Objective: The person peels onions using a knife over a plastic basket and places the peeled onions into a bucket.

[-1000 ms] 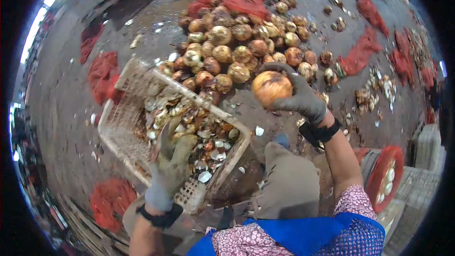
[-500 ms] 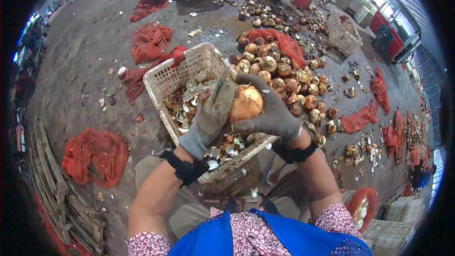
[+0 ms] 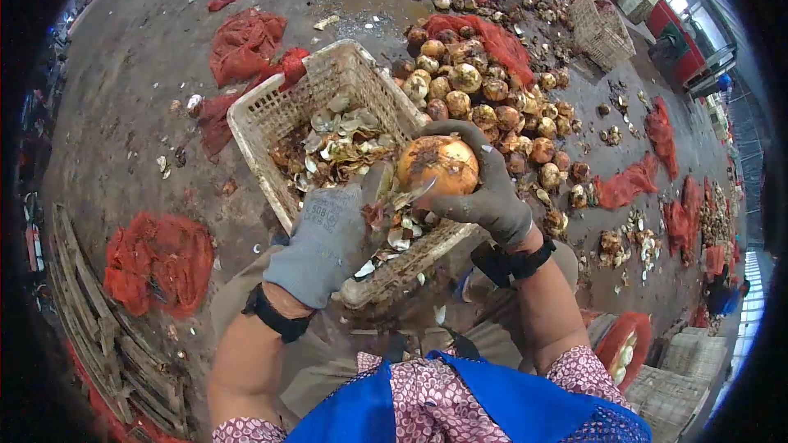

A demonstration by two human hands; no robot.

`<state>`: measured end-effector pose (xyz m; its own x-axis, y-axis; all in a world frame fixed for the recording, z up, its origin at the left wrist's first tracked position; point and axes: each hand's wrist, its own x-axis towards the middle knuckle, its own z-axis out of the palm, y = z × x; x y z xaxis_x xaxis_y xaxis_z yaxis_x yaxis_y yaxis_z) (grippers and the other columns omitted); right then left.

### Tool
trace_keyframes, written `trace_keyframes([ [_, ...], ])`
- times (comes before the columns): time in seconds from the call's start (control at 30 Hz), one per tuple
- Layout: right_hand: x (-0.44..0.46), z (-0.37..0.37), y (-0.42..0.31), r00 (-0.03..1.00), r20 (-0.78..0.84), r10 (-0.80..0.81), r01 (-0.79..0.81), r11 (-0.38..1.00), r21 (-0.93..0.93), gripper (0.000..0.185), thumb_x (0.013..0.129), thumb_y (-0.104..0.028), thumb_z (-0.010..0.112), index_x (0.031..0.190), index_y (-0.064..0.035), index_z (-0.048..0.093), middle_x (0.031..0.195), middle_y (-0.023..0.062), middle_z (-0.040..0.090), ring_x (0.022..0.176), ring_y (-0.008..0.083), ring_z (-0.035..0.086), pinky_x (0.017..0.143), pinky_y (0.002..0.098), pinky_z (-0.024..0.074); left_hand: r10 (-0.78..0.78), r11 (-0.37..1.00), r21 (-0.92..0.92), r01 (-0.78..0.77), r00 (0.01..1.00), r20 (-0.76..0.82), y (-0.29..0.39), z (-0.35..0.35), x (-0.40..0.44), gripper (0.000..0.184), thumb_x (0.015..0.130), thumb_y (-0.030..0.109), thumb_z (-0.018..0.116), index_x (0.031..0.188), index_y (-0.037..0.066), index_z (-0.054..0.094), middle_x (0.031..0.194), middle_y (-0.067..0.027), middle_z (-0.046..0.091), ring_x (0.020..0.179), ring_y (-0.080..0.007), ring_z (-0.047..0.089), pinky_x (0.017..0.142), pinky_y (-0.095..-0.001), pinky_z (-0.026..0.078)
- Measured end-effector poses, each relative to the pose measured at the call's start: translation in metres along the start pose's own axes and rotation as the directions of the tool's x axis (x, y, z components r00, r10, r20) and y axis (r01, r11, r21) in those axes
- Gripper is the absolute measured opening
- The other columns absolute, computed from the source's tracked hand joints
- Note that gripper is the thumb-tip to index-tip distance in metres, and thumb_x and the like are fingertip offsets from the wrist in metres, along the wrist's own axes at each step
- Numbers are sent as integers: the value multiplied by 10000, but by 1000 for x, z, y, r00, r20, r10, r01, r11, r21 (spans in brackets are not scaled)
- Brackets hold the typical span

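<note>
My right hand (image 3: 491,197), in a grey glove, is wrapped round the right side of a large onion (image 3: 440,166) with dark patches on its orange skin. Just left of it, my gloved left hand (image 3: 332,226) is closed, its back towards the camera. A short curved blade (image 3: 417,194) sticks out from its fingers against the onion's lower left side; the handle is hidden. Loose peel hangs by those fingertips. Beneath both hands, a dirty white plastic crate (image 3: 261,143) holds onion skins and scraps (image 3: 332,135).
Behind the crate lies a heap of onions (image 3: 484,107) with a red net (image 3: 492,43) on it. More red nets (image 3: 158,262) and peel litter the wet floor. Wooden slats (image 3: 98,320) lie at left, a net-covered container (image 3: 624,349) at lower right, another crate (image 3: 601,31) farther back.
My left hand has come from the crate to the onion. My right hand has brought the onion left and turned it, exposing dark patches. The view has shifted too.
</note>
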<state>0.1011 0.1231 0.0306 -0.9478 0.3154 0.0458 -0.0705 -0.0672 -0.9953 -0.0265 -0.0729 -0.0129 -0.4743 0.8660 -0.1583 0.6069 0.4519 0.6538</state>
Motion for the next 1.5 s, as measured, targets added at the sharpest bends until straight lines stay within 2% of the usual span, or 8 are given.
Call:
trace_keyframes([
  [0.37, -10, 0, 6, 954, -26, -299, 234, 795, -560, 708, 626, -155, 828, 1243, -41, 502, 1116, 54, 584, 981, 127, 591, 857, 293, 507, 240, 893, 422, -155, 958, -155, 28, -10, -3, 257, 854, 224, 590, 903, -26, 628, 792, -184, 638, 755, -347, 647, 683, -432, 505],
  [0.5, -15, -7, 5, 981, 36, 189, -193, 970, 145, 760, 567, -115, 829, 1253, -31, 513, 1142, 69, 598, 1038, 152, 594, 902, 303, 502, 112, 924, 378, -53, 985, -134, 29, -10, 5, 231, 850, 206, 583, 906, -10, 643, 807, -201, 649, 775, -349, 663, 690, -440, 518],
  [1.0, -47, -23, 33, 896, 280, 344, -440, 607, 662, 822, 687, -319, 768, 1366, 9, 440, 1246, 180, 591, 1113, 290, 609, 979, 401, 491, 259, 755, 595, -275, 959, 114, 58, -19, 16, 573, 806, 187, 636, 1302, 10, 409, 1035, -211, 648, 804, -324, 689, 656, -426, 540],
  [1.13, -33, -25, 22, 974, 132, 185, -227, 809, 542, 667, 831, -338, 676, 1360, -1, 451, 1291, 129, 578, 1155, 220, 582, 981, 375, 489, 13, 833, 546, -90, 990, 143, 56, -25, 25, 282, 812, 178, 628, 1040, 11, 631, 899, -185, 687, 818, -321, 697, 688, -413, 546],
  [1.2, -22, -12, -4, 999, -17, -42, 33, 933, -358, 773, 717, -129, 792, 1388, -34, 419, 1284, 106, 568, 1135, 200, 581, 982, 346, 487, 105, 906, 417, -79, 994, -41, 49, -17, 21, 183, 824, 163, 612, 897, 7, 673, 853, -188, 691, 818, -332, 694, 708, -412, 548],
  [1.27, -20, -7, 3, 992, -87, 91, -68, 969, 238, 820, 677, -99, 812, 1387, -31, 407, 1263, 108, 562, 1137, 205, 574, 972, 342, 491, -48, 947, 314, 72, 995, -85, 61, -18, 26, 177, 835, 142, 596, 900, -7, 667, 867, -205, 685, 820, -345, 690, 714, -421, 547],
  [1.4, -25, 7, 9, 910, -265, -318, 217, 912, -349, 774, 625, -48, 818, 1310, -26, 458, 1237, 113, 557, 1090, 195, 587, 928, 342, 509, 132, 911, 406, -69, 983, -129, 71, -18, 14, 285, 875, 125, 530, 1124, -8, 562, 821, -195, 674, 810, -349, 688, 700, -442, 543],
  [1.5, -28, 8, 1, 973, -221, -66, 78, 996, 48, 692, 694, -212, 780, 1285, -25, 472, 1192, 126, 588, 1049, 219, 617, 894, 353, 529, 185, 869, 483, -106, 976, -118, 64, -21, 20, 343, 874, 123, 522, 1190, -7, 492, 925, -200, 666, 824, -344, 691, 679, -449, 544],
])
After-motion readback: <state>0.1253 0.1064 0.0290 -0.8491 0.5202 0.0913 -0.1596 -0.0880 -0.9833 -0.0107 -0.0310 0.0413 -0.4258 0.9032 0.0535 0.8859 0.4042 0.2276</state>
